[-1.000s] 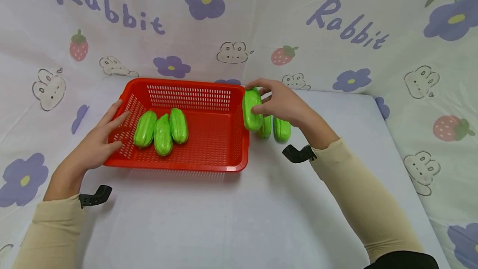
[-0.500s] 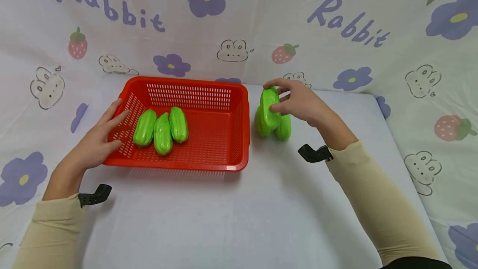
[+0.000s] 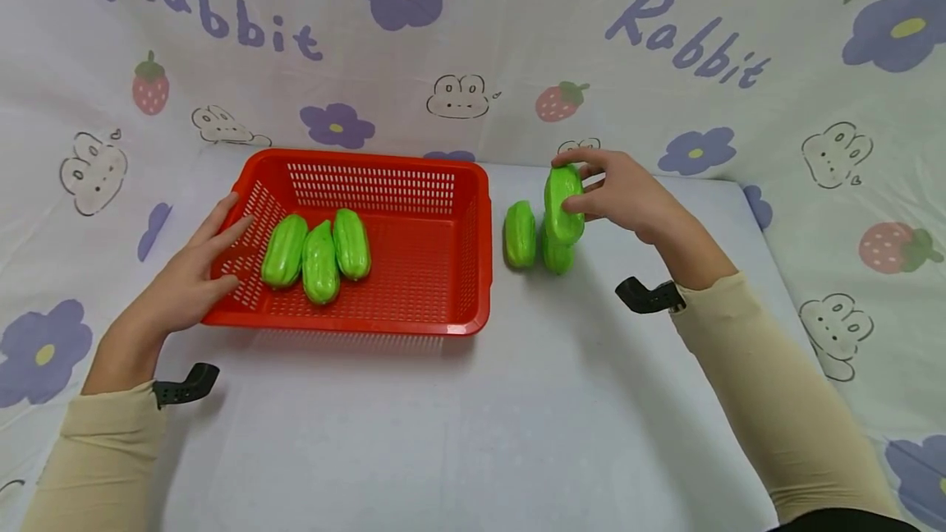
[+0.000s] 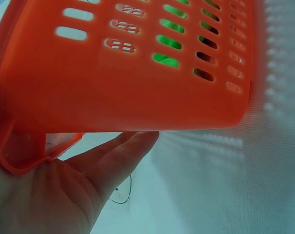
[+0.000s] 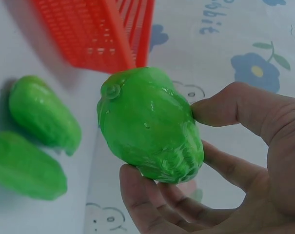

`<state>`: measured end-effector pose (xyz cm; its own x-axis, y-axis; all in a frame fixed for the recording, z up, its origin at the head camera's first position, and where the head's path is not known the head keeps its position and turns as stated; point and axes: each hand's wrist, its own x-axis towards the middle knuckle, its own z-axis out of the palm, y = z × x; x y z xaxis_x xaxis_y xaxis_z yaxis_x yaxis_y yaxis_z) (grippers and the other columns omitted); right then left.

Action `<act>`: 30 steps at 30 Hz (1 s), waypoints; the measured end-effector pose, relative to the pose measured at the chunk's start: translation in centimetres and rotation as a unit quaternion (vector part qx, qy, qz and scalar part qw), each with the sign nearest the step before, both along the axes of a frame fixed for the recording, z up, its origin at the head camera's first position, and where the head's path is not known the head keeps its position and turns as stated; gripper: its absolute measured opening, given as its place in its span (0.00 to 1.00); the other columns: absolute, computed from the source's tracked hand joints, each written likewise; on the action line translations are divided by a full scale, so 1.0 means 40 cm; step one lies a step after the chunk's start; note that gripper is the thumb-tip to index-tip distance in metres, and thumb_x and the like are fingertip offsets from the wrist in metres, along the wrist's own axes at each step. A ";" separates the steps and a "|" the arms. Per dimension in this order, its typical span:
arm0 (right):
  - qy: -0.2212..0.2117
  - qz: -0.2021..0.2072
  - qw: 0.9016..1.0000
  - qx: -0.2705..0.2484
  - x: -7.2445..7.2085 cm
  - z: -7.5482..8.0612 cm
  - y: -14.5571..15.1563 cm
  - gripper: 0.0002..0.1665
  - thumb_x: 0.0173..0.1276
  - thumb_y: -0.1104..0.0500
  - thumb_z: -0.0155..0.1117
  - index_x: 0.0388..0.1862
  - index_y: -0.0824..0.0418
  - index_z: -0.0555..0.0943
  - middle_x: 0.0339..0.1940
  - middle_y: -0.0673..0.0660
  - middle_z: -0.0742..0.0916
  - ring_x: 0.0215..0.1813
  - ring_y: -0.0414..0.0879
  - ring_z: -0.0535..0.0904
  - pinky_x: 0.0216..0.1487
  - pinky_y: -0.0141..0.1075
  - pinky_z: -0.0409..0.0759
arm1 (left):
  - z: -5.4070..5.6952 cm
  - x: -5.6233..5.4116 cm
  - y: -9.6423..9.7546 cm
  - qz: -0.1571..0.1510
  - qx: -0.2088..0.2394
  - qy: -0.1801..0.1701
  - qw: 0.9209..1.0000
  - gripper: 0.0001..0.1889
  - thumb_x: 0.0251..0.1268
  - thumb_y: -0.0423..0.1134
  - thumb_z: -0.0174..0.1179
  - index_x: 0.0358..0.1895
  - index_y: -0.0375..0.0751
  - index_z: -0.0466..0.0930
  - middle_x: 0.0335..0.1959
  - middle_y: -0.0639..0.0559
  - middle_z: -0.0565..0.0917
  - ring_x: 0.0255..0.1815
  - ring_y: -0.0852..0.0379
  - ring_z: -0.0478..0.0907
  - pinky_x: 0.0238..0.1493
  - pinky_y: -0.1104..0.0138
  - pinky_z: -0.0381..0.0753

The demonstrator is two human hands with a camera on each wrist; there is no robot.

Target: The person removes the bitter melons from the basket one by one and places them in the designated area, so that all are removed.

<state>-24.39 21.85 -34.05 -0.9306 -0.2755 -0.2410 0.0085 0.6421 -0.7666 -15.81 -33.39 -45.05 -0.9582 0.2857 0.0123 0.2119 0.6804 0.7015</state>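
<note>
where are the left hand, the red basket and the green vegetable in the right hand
Left hand (image 3: 180, 279): head view, on the back of the hand.
Red basket (image 3: 410, 261): head view, on its bare floor.
Held green vegetable (image 5: 149, 122): right wrist view, on the middle of its visible surface.

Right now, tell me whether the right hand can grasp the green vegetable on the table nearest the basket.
Probably not while full: the right hand already holds another green vegetable. Otherwise the way looks free, as nothing covers the table vegetable nearest the red basket.
</note>
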 end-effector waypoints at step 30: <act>-0.014 -0.019 1.000 -0.002 -0.031 -0.145 0.165 0.37 0.73 0.66 0.68 0.80 0.65 0.72 0.74 0.78 0.71 0.55 0.60 0.84 0.59 0.57 0.87 | -0.022 -0.007 -0.004 -0.011 -0.008 0.045 0.999 0.45 0.62 0.20 0.60 0.85 0.31 0.58 0.91 0.43 0.38 0.87 0.26 0.42 0.66 0.23 0.67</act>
